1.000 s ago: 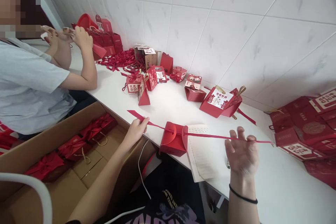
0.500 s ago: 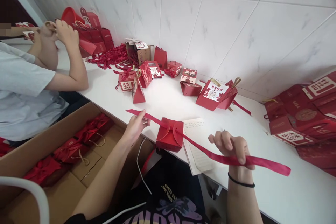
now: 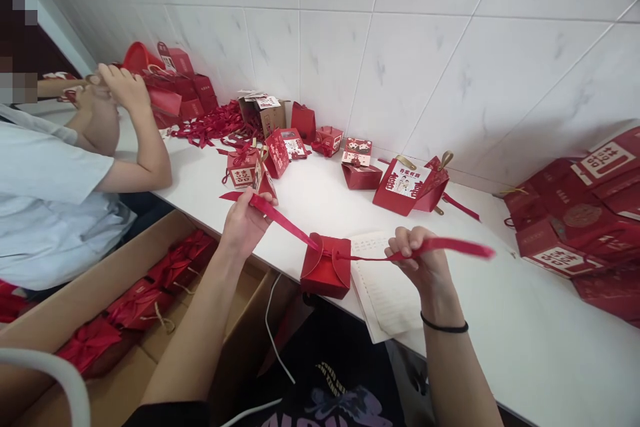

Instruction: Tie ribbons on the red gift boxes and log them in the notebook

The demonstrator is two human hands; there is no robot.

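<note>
A small red box (image 3: 327,277) sits at the table's front edge, with a red ribbon (image 3: 293,229) threaded through its rounded top flaps. To the left of the box, my left hand (image 3: 247,220) pinches one end of the ribbon, palm partly up. My right hand (image 3: 417,255) is closed around the other side, its loose tail sticking out to the right. Both ribbon lengths look stretched from the box. An open notebook (image 3: 387,293) lies beside the box, below my right hand.
Red gift boxes (image 3: 410,187) stand along the tiled wall, and more are stacked at the right (image 3: 570,213). A ribbon pile (image 3: 215,123) lies at the back left. A person's arm (image 3: 145,140) rests on the table; a carton (image 3: 200,280) of decorated boxes stands below.
My left hand has moved slightly left and up with its ribbon end. My right hand has moved up and left, and the ribbon on its side looks straighter and tauter.
</note>
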